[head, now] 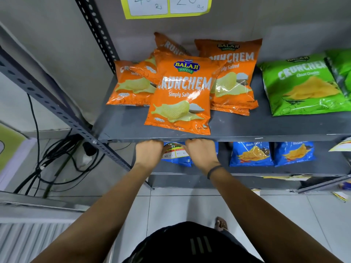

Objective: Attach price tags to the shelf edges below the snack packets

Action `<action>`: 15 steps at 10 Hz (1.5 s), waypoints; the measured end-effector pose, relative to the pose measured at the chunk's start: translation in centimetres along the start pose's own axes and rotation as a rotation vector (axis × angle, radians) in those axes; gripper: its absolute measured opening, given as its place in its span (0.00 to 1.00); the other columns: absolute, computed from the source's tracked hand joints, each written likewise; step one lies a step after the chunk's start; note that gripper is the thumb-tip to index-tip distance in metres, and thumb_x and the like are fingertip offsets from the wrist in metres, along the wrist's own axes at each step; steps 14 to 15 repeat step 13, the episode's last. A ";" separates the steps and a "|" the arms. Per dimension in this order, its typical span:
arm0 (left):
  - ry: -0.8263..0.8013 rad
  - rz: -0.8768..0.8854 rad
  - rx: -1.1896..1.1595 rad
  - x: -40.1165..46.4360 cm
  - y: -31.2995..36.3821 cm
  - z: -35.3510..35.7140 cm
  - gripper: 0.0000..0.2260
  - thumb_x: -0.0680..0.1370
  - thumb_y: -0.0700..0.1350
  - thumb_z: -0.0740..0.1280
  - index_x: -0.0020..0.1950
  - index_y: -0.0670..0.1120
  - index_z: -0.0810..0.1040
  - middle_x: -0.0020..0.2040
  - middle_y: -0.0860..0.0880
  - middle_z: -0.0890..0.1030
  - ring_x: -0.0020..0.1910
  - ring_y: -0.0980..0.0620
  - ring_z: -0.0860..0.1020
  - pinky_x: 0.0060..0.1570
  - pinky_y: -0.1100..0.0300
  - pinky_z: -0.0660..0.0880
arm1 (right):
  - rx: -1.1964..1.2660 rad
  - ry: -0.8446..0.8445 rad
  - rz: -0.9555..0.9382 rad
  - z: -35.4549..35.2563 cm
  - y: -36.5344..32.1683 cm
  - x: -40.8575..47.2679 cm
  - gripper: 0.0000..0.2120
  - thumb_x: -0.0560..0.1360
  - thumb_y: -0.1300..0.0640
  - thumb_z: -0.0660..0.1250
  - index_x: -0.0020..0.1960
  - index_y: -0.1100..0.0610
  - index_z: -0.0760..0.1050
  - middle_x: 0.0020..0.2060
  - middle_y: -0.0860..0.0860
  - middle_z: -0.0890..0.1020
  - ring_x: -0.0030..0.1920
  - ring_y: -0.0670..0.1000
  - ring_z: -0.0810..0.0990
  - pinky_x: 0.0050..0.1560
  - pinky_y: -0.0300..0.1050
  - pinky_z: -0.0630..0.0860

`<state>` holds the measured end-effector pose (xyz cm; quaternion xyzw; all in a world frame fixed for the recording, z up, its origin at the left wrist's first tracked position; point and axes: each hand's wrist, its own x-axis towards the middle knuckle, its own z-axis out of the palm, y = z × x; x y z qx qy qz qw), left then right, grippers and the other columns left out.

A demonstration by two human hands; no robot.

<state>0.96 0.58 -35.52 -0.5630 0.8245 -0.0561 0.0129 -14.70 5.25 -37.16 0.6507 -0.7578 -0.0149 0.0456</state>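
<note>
Both hands, left hand [150,150] and right hand [201,152], pinch the yellow-bordered paper price tag [174,151] against the grey metal shelf edge [247,138], just below the orange crisp packets [180,92], to seat it level.

The single head-worn camera looked forward and steeply down, close above the grey shelf [247,128], taking in floor beneath it.

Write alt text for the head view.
Both hands, left and right, press a price tag against the shelf edge below orange snack packets. Green packets lie to the right, blue packets on the shelf below.
</note>
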 end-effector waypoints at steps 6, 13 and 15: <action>0.181 0.060 0.028 0.3 -0.4 -0.6 0.13 0.65 0.52 0.78 0.27 0.46 0.81 0.21 0.48 0.77 0.19 0.48 0.75 0.26 0.69 0.57 | -0.016 0.106 0.065 -3.4 0.0 -0.3 0.17 0.51 0.49 0.80 0.22 0.53 0.72 0.16 0.47 0.73 0.18 0.48 0.71 0.27 0.33 0.54; 0.084 0.014 -0.017 0.6 2.4 -5.6 0.18 0.73 0.60 0.67 0.38 0.45 0.73 0.41 0.45 0.81 0.42 0.44 0.79 0.33 0.58 0.68 | 0.332 0.146 -0.054 -4.6 2.9 -2.3 0.13 0.77 0.48 0.62 0.46 0.59 0.76 0.44 0.58 0.83 0.46 0.61 0.80 0.36 0.45 0.68; 0.084 0.014 -0.017 0.6 2.4 -5.6 0.18 0.73 0.60 0.67 0.38 0.45 0.73 0.41 0.45 0.81 0.42 0.44 0.79 0.33 0.58 0.68 | 0.332 0.146 -0.054 -4.6 2.9 -2.3 0.13 0.77 0.48 0.62 0.46 0.59 0.76 0.44 0.58 0.83 0.46 0.61 0.80 0.36 0.45 0.68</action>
